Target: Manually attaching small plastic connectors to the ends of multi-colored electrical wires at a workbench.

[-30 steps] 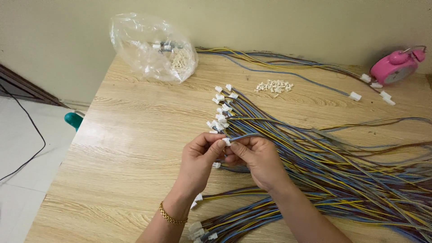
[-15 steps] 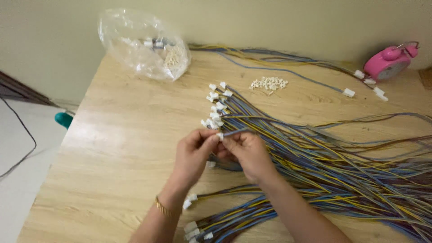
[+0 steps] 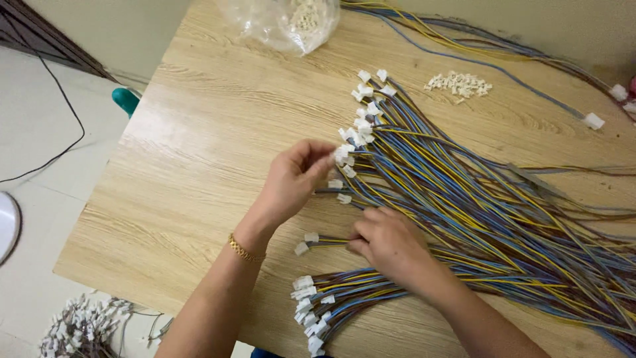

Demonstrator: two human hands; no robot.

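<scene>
The left hand (image 3: 295, 179) pinches a white plug (image 3: 341, 154) at the end of a wire in the upper bundle (image 3: 424, 166), near table (image 3: 199, 172) centre. The right hand (image 3: 391, 242), at five o'clock from it, closes its fingers on loose wires (image 3: 328, 242) ending in two plugs. A lower bundle (image 3: 344, 305) lies at six, spare plugs (image 3: 458, 83) at one, a bag (image 3: 285, 23) at twelve

free: bare table (image 3: 192, 152) left | blocked: wire bundles (image 3: 477, 192) right
</scene>
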